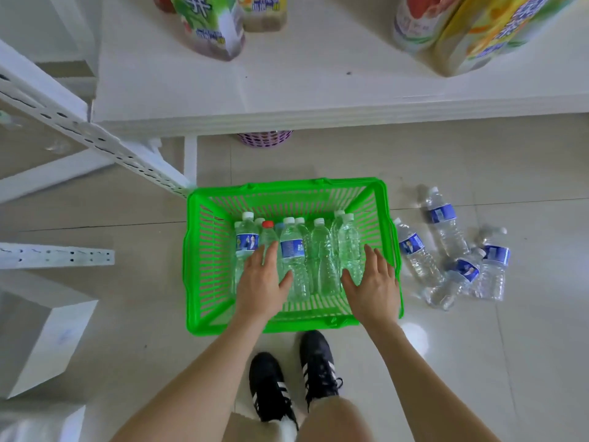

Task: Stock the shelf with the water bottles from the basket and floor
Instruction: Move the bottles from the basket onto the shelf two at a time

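Green basket [204,250] is open-topped; its near half holds bare mesh floor, while water bottles [293,256] pack the far half side by side, both hands [261,282] spread flat above them. Shelf board [255,100] overhangs beyond the basket's far rim, bare along its front edge between juice cartons [210,27] at the back corners. Right of the basket, loose bottles [446,250] clutter the floor.
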Demonstrator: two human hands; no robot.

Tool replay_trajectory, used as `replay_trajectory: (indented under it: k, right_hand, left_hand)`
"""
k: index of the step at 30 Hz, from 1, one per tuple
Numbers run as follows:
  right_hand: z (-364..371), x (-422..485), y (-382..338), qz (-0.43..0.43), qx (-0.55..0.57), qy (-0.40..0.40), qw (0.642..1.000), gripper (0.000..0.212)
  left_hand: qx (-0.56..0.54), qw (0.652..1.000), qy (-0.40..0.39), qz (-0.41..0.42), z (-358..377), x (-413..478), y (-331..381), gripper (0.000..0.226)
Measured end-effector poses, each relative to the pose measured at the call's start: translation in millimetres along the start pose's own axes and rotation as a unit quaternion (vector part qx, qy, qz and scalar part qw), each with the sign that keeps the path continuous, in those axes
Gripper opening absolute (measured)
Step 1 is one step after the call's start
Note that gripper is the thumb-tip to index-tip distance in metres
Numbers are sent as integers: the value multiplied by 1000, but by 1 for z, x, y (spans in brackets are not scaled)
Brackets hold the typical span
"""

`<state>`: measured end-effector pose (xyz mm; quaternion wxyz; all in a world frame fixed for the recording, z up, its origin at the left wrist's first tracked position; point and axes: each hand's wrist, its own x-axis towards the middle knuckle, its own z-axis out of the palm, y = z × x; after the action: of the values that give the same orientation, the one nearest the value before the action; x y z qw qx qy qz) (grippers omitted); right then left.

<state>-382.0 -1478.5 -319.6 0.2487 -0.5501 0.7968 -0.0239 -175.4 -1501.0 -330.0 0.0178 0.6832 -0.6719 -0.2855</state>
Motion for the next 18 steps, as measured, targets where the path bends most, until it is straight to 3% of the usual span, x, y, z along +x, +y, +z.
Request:
replay_trajectory:
  k: [12,18]
  right_hand:
    - [124,82,44,88,45,-51,994,82]
    - [147,96,44,117,34,-18,992,89]
  left_hand:
    - [-103,991,-23,-81,130,85,-32,82]
    - [-32,992,11,-119,144,106,-25,77]
